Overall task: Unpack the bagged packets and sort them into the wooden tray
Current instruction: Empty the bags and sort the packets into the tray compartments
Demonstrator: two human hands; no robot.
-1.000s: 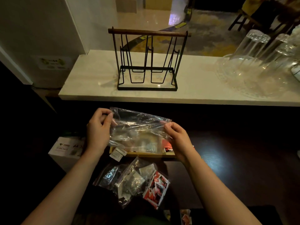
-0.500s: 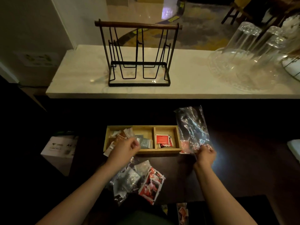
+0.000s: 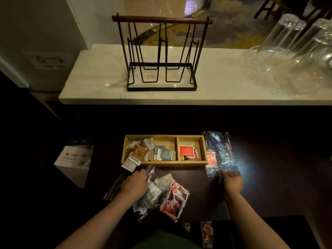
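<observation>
**Bench state: one bag under each hand, tray partly filled**

Nearest, at the bottom edge: a small red packet [image 3: 206, 232] on the dark table [image 3: 278, 186].

Left hand [image 3: 133, 186] rests palm-down on a heap of clear bags [image 3: 152, 194] still full of grey and white packets; fingers curl over the plastic, but whether they pinch it cannot be told. Red packets [image 3: 173, 202] lie just right of that heap.

Right hand [image 3: 231, 181] is closed on the near end of a clear plastic bag [image 3: 220, 153], which lies flat on the table, running away from the person, with a red packet inside.

Beyond the hands: wooden tray [image 3: 165, 163], three compartments. Left: brown and white packets, some spilling over the near-left rim. Middle: grey. Right: red. The bag lies just right of the tray.

Left: a white box [image 3: 73, 162]. Far: pale counter [image 3: 98, 83] with black wire rack [image 3: 161, 53]; upturned glasses [image 3: 287, 42] at right.
</observation>
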